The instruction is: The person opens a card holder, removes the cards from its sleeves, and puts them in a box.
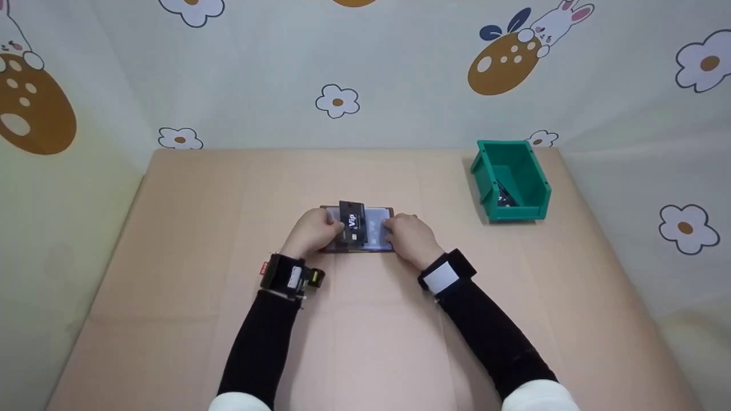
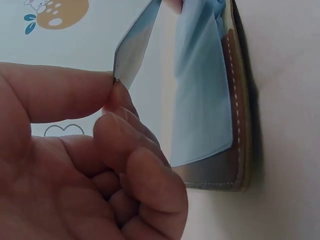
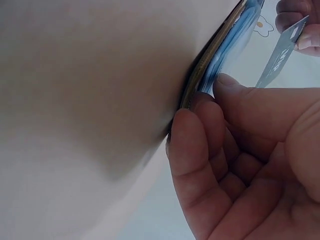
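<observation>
An open card holder (image 1: 378, 237) with clear plastic sleeves and a brown stitched cover lies on the table. My left hand (image 1: 311, 233) pinches a black card (image 1: 352, 216) marked "Vip" by its left edge, between thumb and forefinger. The card stands tilted over the holder's left part; whether its lower edge is inside a sleeve I cannot tell. In the left wrist view a clear sleeve (image 2: 202, 107) lies loose over the brown cover (image 2: 235, 90). At the holder's right edge my right hand (image 1: 416, 240) pinches the sleeves and cover between thumb and fingers.
A green bin (image 1: 517, 213) stands at the back right of the table, with a black card-like piece (image 1: 505, 197) inside. The table (image 1: 194, 240) has a beige covering. Behind and beside it hangs a patterned cloth (image 1: 262, 85).
</observation>
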Demonstrator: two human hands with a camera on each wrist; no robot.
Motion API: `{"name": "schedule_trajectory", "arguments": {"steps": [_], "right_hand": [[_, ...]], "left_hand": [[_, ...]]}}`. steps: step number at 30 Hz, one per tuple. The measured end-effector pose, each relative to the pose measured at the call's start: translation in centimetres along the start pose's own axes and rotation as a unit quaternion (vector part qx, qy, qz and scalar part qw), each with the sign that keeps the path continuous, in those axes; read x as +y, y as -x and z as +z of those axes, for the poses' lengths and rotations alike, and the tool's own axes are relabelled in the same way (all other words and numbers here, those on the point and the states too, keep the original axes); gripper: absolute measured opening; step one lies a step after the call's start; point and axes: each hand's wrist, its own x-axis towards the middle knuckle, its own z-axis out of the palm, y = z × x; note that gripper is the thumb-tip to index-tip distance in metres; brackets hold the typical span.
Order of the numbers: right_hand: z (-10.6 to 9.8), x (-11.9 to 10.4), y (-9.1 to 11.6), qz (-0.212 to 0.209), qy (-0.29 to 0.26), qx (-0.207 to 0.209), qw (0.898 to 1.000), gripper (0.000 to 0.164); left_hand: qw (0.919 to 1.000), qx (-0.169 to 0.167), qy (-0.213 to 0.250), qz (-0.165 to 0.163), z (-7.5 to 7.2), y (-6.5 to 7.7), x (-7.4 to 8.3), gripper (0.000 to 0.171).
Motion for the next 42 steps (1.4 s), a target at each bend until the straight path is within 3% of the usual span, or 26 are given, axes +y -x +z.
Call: {"name": "schedule_trajectory", "arguments": {"steps": [11, 20, 30, 42], "right_hand": [[-0.8, 0.1, 0.2, 0.025, -0.021, -0.013, 0.999, 0.024], [-2.6, 0.1, 0.2, 0.000, -0.082, 0.034, 0.996, 0.019], [-2.6, -0.2, 0.0, 0.002, -0.115, 0.016, 0.993, 0.025], [-2.6, -0.6, -0.1, -0.004, -0.133, 0.003, 0.991, 0.025]], "left_hand": [[0.9995, 0.005, 0.030, 0.008, 0.2, 0.2, 0.6, 0.032], [0.9987, 0.007, 0.047, 0.017, 0.1, 0.4, 1.1, 0.036], [0.9993, 0.004, 0.027, 0.028, 0.5, 0.2, 1.5, 0.025], [0.9978, 0.008, 0.039, 0.054, 1.0, 0.2, 1.5, 0.032]]}}
